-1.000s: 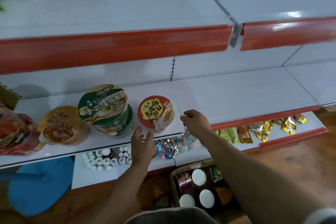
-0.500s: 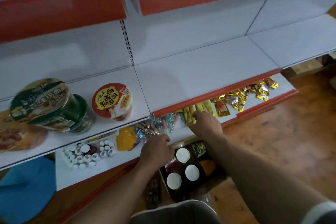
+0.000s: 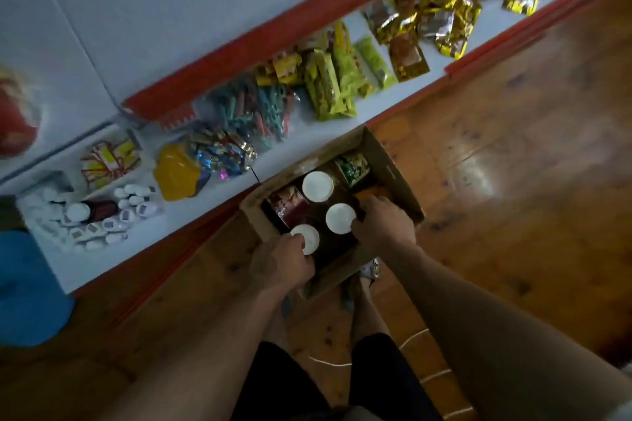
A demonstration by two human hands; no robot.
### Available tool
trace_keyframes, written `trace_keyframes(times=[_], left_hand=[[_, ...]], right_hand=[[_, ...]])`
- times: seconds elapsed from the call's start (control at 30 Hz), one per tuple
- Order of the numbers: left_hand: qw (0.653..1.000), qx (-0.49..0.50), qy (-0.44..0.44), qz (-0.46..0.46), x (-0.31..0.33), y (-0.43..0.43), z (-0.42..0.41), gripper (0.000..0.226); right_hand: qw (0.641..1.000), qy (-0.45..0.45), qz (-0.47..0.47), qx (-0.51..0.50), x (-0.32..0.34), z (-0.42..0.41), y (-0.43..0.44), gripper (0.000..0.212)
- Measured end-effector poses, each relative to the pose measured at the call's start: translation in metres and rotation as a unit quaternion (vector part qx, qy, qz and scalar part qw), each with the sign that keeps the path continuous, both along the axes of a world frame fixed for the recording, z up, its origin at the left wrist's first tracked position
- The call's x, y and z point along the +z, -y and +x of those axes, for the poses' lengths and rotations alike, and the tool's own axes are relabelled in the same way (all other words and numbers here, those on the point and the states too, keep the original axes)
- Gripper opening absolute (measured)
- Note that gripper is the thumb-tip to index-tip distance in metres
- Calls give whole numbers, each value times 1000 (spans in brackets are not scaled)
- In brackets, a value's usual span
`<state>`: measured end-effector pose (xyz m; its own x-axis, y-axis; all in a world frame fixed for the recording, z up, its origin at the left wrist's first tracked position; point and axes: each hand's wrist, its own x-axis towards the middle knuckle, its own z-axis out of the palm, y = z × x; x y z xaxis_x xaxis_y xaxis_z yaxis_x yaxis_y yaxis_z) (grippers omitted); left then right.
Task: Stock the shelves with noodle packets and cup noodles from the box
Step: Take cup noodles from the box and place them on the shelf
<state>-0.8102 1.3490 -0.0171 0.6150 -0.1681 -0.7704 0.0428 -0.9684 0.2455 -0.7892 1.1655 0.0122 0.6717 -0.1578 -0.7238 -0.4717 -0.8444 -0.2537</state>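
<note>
no legible txt, cup noodles (image 3: 352,167) in box (image 3: 393,174) blurred, shelf pkts (image 3: 328,85) blurred too

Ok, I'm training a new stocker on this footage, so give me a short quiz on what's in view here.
1. True or false: the cardboard box stands on the wooden floor in front of the bottom shelf.
2. How many cup noodles in the box show a white round top? A two, B three, C six.
3. Fill in: the left hand and the right hand both reach into the ____.
Key: 1 true; 2 B; 3 box.
</note>
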Motion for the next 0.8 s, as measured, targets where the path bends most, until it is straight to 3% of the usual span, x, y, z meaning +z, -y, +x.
trace_keyframes(times=[0.1,0.27,0.47,0.67,0.8], left_hand=[[999,-31,-17,13,-52,10,2,25],[997,-31,-68,13,-168,33,4,43],[993,-64,-97,35,-277,59,13,42],[995,-18,-94,37,-345,71,19,55],[987,77,-137,29,-363,79,23,58]], right_hand=[[1000,-8,7,-26,-60,-8,7,41],[996,-60,23,-65,-181,-23,17,47],[991,-87,3,-104,-296,-27,14,54],[985,-124,-19,-121,-367,-32,18,64],[978,-152,-3,-142,-386,-34,13,68]])
